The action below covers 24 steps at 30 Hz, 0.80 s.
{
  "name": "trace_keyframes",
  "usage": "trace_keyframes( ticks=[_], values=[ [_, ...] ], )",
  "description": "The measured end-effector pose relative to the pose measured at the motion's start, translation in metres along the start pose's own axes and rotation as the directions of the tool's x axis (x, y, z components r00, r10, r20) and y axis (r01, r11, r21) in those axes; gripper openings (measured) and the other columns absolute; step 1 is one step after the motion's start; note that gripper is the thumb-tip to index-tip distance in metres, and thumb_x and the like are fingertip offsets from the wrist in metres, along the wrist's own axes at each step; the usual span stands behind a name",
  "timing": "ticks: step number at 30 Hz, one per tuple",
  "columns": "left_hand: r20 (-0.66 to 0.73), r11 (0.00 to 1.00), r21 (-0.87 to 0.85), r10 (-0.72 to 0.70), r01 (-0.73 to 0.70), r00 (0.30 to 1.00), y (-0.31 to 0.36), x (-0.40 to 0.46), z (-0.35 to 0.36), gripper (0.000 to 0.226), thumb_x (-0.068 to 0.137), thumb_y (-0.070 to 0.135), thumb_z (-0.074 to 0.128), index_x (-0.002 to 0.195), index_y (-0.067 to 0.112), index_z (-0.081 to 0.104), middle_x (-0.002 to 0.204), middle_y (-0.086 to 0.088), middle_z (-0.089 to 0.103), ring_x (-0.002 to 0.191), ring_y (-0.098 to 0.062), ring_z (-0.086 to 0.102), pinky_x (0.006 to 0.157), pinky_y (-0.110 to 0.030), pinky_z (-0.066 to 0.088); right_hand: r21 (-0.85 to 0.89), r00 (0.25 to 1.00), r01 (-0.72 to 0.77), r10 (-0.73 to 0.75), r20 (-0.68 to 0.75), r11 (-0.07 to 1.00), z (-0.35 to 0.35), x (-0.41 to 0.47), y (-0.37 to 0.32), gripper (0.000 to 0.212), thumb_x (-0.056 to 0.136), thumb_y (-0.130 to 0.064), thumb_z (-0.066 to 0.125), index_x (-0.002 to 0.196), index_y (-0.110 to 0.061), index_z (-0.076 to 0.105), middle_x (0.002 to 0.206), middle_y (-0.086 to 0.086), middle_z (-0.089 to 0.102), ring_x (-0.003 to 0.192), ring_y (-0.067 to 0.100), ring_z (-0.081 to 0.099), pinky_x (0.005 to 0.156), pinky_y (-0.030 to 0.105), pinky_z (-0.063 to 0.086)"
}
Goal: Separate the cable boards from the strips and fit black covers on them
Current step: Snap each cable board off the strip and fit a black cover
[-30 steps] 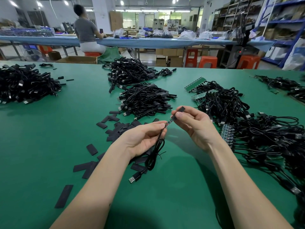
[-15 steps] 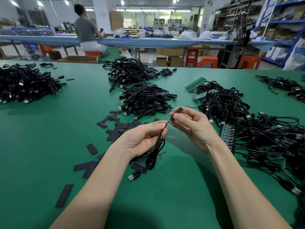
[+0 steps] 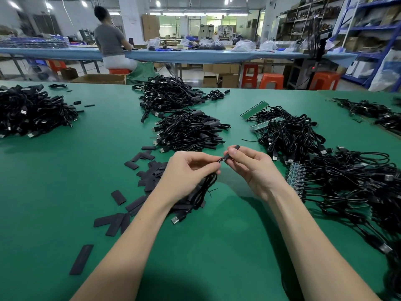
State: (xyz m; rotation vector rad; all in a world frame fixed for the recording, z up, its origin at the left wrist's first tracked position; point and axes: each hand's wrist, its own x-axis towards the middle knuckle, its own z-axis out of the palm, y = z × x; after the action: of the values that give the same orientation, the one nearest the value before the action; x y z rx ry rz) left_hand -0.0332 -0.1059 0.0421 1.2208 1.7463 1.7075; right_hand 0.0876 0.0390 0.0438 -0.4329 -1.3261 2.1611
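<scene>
Green table (image 3: 54, 192) amid warehouse shelving (image 3: 368, 29).

Cable board hidden between left hand (image 3: 188, 170) and right hand (image 3: 251, 168) fingertips; right cable heap (image 3: 355, 187) cut by frame edge

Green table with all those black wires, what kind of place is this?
Probably a factory workshop where cables get put together. Heaps of black cables cover the green table, another person works at a long bench, and shelves hold boxes.
</scene>
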Motion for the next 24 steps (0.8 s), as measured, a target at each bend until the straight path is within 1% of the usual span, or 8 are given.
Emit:
trace_keyframes(
  ticks=[3,5,8,13,20,24],
  values=[
    [-0.041,0.999,0.008,0.052,-0.052,0.998,0.0006,-0.0007,0.0055,0.013,0.085,0.005,0.078,0.095,0.013,0.076,0.083,-0.005,0.078,0.08,-0.02,0.077,0.076,-0.021,0.057,0.011,1.0,-0.026,0.026,0.002,1.0,-0.0027,0.0008,-0.0006,0.008,0.07,-0.014,0.078,0.076,-0.008,0.08,0.087,0.01,0.076,0.077,0.014,0.073,0.073,0.016,0.057],
    [-0.06,0.997,0.016,0.075,-0.074,0.995,0.0009,-0.001,0.0061,0.01,0.083,0.003,0.079,0.089,0.011,0.077,0.081,-0.004,0.078,0.077,-0.02,0.077,0.074,-0.021,0.058,0.026,0.999,-0.039,0.039,0.006,0.999,-0.0031,0.0012,-0.0009,0.007,0.071,-0.013,0.079,0.075,-0.008,0.08,0.086,0.01,0.076,0.077,0.014,0.073,0.072,0.015,0.056],
    [-0.063,0.997,0.007,0.083,-0.083,0.995,0.0002,-0.0018,0.0057,0.007,0.083,0.003,0.079,0.087,0.009,0.078,0.08,-0.005,0.078,0.077,-0.02,0.077,0.075,-0.023,0.059,0.041,0.999,-0.046,0.045,0.012,0.998,-0.0036,0.0016,0.0003,0.008,0.07,-0.014,0.079,0.075,-0.008,0.081,0.086,0.01,0.076,0.077,0.013,0.074,0.071,0.015,0.056],
    [-0.051,0.998,0.001,0.067,-0.067,0.996,-0.0016,-0.0017,0.0061,0.005,0.083,0.001,0.079,0.086,0.004,0.077,0.079,-0.006,0.078,0.076,-0.019,0.077,0.072,-0.021,0.058,0.02,0.997,-0.063,0.062,0.044,0.998,-0.0017,0.0012,0.0032,0.01,0.071,-0.017,0.08,0.077,-0.009,0.081,0.089,0.011,0.077,0.079,0.013,0.074,0.072,0.015,0.056],
    [-0.049,0.997,-0.021,0.071,-0.073,0.996,-0.0036,-0.0019,0.0056,0.005,0.083,0.0,0.079,0.087,0.003,0.077,0.08,-0.007,0.078,0.076,-0.02,0.077,0.073,-0.022,0.058,0.031,0.995,-0.079,0.077,0.064,0.996,-0.0023,-0.0002,0.003,0.009,0.073,-0.014,0.078,0.079,-0.007,0.081,0.09,0.011,0.077,0.079,0.014,0.074,0.071,0.016,0.057],
    [-0.075,0.996,-0.051,0.069,-0.073,0.995,-0.0036,-0.0014,0.0065,0.005,0.083,0.001,0.079,0.087,0.003,0.077,0.082,-0.005,0.078,0.075,-0.017,0.076,0.07,-0.019,0.057,0.063,0.991,-0.103,0.097,0.092,0.993,-0.0055,-0.0019,-0.0001,0.017,0.074,-0.009,0.077,0.089,-0.003,0.076,0.093,0.013,0.076,0.08,0.016,0.075,0.072,0.017,0.057]
  ],
)
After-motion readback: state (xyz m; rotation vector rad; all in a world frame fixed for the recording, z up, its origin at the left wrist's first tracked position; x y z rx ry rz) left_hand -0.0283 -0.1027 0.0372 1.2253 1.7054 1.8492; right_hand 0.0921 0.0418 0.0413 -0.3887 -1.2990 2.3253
